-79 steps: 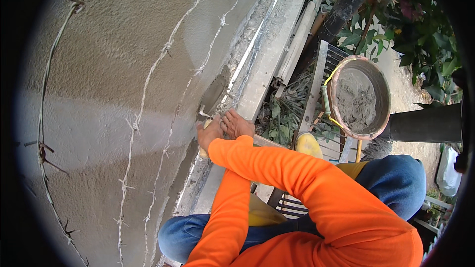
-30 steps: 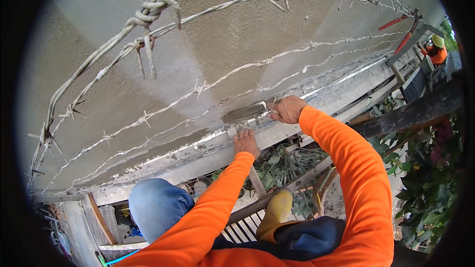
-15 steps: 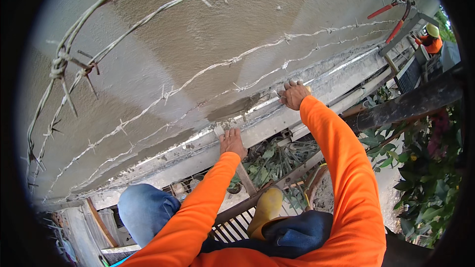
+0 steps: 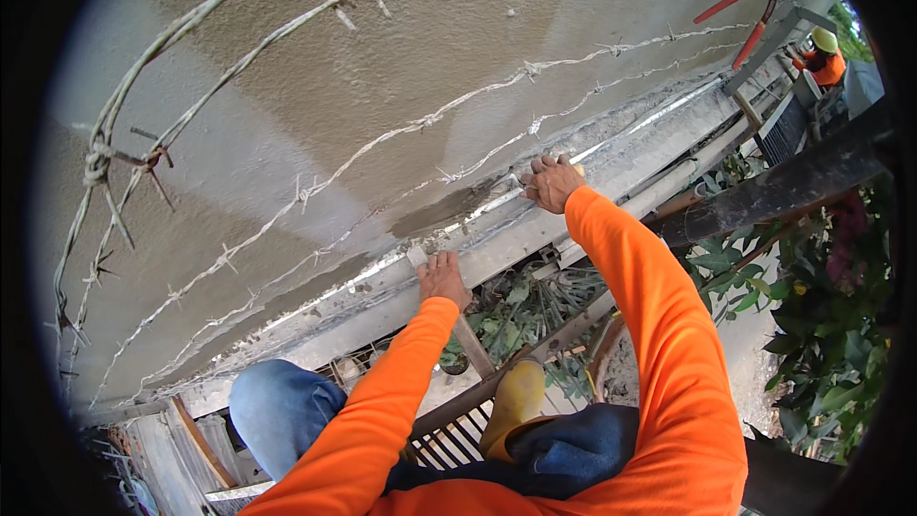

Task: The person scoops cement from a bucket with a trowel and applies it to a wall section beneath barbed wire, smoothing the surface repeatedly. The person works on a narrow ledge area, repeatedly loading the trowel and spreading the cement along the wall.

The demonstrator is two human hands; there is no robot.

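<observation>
My left hand (image 4: 443, 279) lies on the concrete ledge (image 4: 511, 250) at the foot of a plastered wall, its fingers stretched out. Under it, a narrow wooden strip (image 4: 416, 255) seems to cross the ledge. Farther right, my right hand (image 4: 552, 183) is closed at the joint between wall and ledge. A yellowish end, perhaps a handle (image 4: 579, 170), shows beside its knuckles, and a bit of metal peeks out at the fingertips. Most of that tool is hidden. A dark damp patch (image 4: 441, 212) marks the wall between both hands.
Barbed wire strands (image 4: 425, 121) run along the wall above my hands. Red-handled pincers (image 4: 761, 27) hang on the wire at upper right. My yellow boot (image 4: 517, 399) stands over a slatted grating. Leafy plants (image 4: 841, 363) and a dark pipe (image 4: 774, 196) are right; a co-worker (image 4: 827, 65) is far off.
The whole view has shifted slightly, so the wire and pincers appear farther left. Both hands keep about the same places along the ledge.
</observation>
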